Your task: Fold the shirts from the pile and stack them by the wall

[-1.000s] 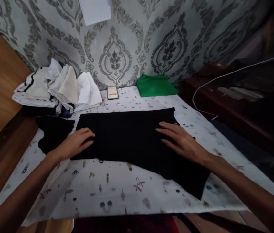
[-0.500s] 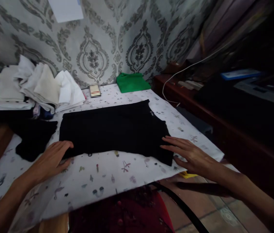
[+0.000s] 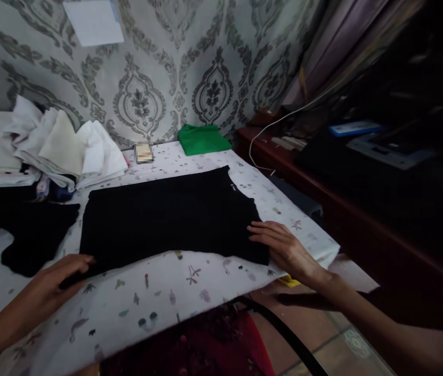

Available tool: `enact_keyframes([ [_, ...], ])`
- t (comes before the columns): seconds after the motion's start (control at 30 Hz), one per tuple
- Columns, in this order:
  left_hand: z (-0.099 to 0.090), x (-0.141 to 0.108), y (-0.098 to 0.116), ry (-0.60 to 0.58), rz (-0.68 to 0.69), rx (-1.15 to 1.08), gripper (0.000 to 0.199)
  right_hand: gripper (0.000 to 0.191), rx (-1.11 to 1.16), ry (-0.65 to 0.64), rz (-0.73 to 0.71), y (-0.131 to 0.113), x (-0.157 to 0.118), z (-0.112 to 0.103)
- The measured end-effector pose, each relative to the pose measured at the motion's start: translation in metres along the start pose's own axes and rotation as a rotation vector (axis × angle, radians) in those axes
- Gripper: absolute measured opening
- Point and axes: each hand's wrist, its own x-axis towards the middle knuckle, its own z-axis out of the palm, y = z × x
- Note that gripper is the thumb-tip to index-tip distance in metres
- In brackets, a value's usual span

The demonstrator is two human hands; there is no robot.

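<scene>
A folded black T-shirt (image 3: 166, 219) lies spread across the patterned white cloth, its neckline toward the right. At its near left corner, my left hand (image 3: 62, 274) is closed on the fabric, a dark fold showing between thumb and fingers. My right hand (image 3: 284, 248) is at the near right end, fingers over the edge of the shirt and the thumb tucked in, mostly hidden. Left of the shirt rests another black garment (image 3: 37, 235), crumpled, close to my left hand.
Folded white and cream clothes (image 3: 60, 146) are piled at the back left. A green folded cloth (image 3: 203, 140) and a small blurred box (image 3: 143, 152) stand by the patterned wall. On the right is a dark wooden desk (image 3: 323, 209) with a white cable (image 3: 260, 137).
The view has shifted slightly right. My left hand has closed on the shirt's corner and drawn it outward, straightening the near edge. My right thumb has come in against the fabric.
</scene>
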Motion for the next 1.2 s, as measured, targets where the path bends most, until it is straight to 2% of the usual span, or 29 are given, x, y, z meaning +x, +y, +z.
enact_keyframes([
  [0.07,-0.005,0.002,0.005,-0.006,-0.127,-0.131,0.038,0.046,0.102,0.003,0.046,0.0,0.006,-0.004],
  [0.13,-0.011,0.008,0.011,0.044,-0.221,-0.229,0.037,0.048,0.214,-0.016,0.136,0.004,0.019,-0.01],
  [0.23,-0.019,0.027,0.017,0.139,-0.361,-0.341,0.042,0.038,0.357,-0.036,0.301,0.022,0.056,-0.014],
  [0.33,-0.019,0.047,0.018,0.22,-0.469,-0.447,0.056,0.017,0.465,-0.014,0.476,0.049,0.099,-0.004],
  [0.4,-0.016,0.055,0.018,0.247,-0.528,-0.502,0.062,0.02,0.491,-0.032,0.671,0.065,0.119,0.006],
  [0.47,-0.012,0.058,0.018,0.266,-0.575,-0.524,0.064,0.029,0.478,-0.041,0.79,0.073,0.127,0.014],
  [0.53,-0.009,0.059,0.022,0.297,-0.607,-0.496,0.065,0.036,0.461,-0.006,0.781,0.074,0.125,0.015],
  [0.63,-0.007,0.06,0.032,0.38,-0.647,-0.422,0.068,0.041,0.445,0.083,0.689,0.066,0.113,0.01],
  [0.77,-0.004,0.065,0.04,0.416,-0.581,-0.344,0.059,0.046,0.335,0.078,0.632,0.055,0.096,0.005],
  [0.87,-0.001,0.067,0.034,0.392,-0.49,-0.25,0.048,0.044,0.212,0.109,0.618,0.048,0.089,0.007],
  [0.97,0.002,0.067,0.023,0.391,-0.471,-0.145,0.04,0.042,0.11,0.119,0.663,0.043,0.088,0.011],
  [1.2,0.011,0.071,0.006,0.403,-0.413,0.061,0.036,0.042,-0.174,0.091,0.65,0.045,0.086,0.02],
])
